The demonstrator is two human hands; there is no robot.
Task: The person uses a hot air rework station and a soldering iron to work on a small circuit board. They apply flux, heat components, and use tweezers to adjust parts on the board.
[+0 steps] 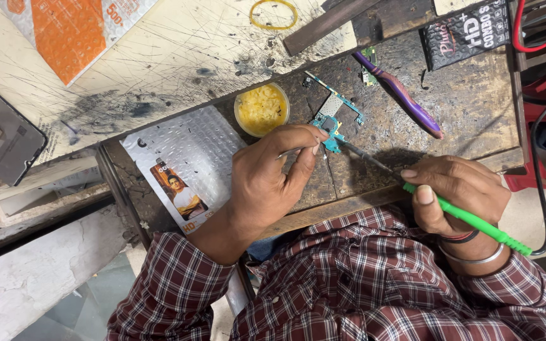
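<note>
Head view, looking down at a worn wooden table (pixel 475 107).

Right hand (pixel 456 189): fingers closed round the green handle of a soldering iron (pixel 469 218), held like a pen. Its metal shaft runs up and left, and the tip sits at or on the lower edge of a small teal circuit board (pixel 331 123). Whether the tip actually touches cannot be told.

Left hand (pixel 273 180): thumb and forefinger pinched together right beside the board's lower left corner. They appear to hold something thin, perhaps wire or solder, but it is too small to identify.

The board lies flat on the table, just right of a round tub of yellow flux paste (pixel 261 109). A purple toothbrush (pixel 399 95) lies to the upper right, apart from the board. A silver bubble mailer (pixel 184 164) lies under the left wrist.

Risks, as judged:
- The left fingertips are very close to the iron tip; a small slip of either hand could burn them.
- The board looks unclamped, held only by the left fingers. Sideways pressure from the tip could skate it across the table or lift a pad.
- Dwelling too long on one spot could overheat nearby parts.
- The iron's black cable (pixel 541 189) loops past the right wrist; a snag could jerk the tip.
- The bubble mailer would melt if the shaft swung onto it.
</note>
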